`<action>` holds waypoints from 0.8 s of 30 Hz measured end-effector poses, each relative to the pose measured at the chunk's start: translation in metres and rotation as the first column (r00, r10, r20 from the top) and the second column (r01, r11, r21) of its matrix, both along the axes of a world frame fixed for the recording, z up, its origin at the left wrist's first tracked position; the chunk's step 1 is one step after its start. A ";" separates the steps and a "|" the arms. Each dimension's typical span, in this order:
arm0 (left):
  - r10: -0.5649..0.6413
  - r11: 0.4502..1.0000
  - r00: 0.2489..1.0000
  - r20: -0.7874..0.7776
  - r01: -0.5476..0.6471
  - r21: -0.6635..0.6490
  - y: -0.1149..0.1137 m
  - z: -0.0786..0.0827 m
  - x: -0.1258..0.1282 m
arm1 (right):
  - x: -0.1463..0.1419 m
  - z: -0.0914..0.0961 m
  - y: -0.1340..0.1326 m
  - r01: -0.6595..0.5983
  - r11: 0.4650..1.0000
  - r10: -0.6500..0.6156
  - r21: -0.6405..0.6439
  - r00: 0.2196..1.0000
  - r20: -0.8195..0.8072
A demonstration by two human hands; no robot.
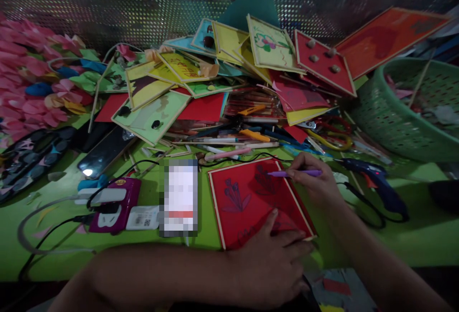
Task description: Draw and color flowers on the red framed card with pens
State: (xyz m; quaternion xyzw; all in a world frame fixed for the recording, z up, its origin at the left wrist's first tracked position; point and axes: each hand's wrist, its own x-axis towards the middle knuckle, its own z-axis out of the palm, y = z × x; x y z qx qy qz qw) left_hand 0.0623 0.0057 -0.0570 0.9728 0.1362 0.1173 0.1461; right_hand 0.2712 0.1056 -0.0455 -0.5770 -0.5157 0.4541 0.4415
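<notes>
A red framed card (251,202) with flower drawings lies on the green table (412,235) in front of me. My left hand (272,259) rests flat on the card's near edge, fingers spread, pinning it down. My right hand (313,180) is closed around a purple pen (296,173) whose tip touches the card near its upper right, by a drawn flower.
A heap of coloured framed cards (229,68), pens and scissors lies behind the card. A green basket (405,106) stands right, a blue glue gun (376,183) beside my right hand. A phone (178,196), a power strip (114,204) and cables lie left, pink paper flowers (28,82) far left.
</notes>
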 end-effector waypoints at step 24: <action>-0.011 1.000 1.000 0.006 0.011 -0.014 0.000 0.001 -0.001 | -0.002 0.003 -0.001 -0.005 0.999 0.005 -0.038 1.000 0.002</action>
